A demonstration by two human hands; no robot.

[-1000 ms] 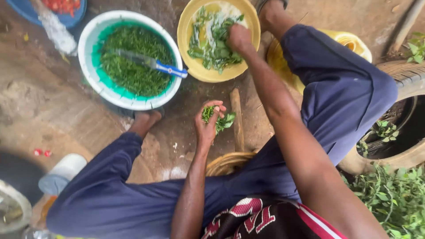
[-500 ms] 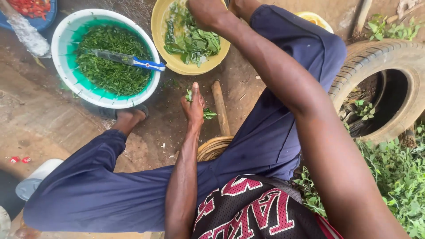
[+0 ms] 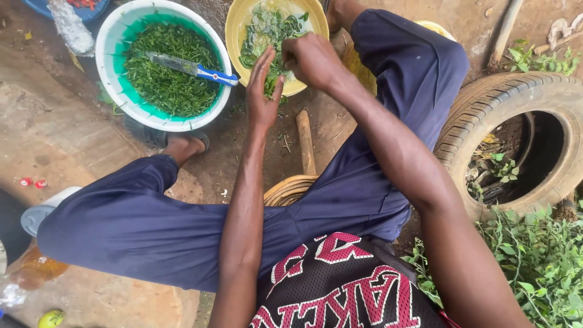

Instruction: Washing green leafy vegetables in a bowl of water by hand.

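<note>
- The left hand (image 3: 262, 91) is held open, fingers straight and pointing up, at the near edge of the yellow bowl (image 3: 238, 24); nothing is seen gripped in it.
- The right hand (image 3: 311, 59) is curled shut over the bowl's near side, close beside the left hand; leaves (image 3: 267, 30) lie just under it, but whether any are pinched cannot be told.
- The leaves are wet and whole, lying in the yellow bowl on the ground.
- A white bowl (image 3: 115, 36) with a green inside is set just left of the yellow one, filled with chopped greens (image 3: 164, 85).
- A knife (image 3: 191, 67) with a blue handle is laid across the chopped greens.
- A wooden stick (image 3: 305, 143) lies on the ground below the hands.
- A tyre (image 3: 504, 103) is seen at the right, beside leafy plants (image 3: 540, 261).
</note>
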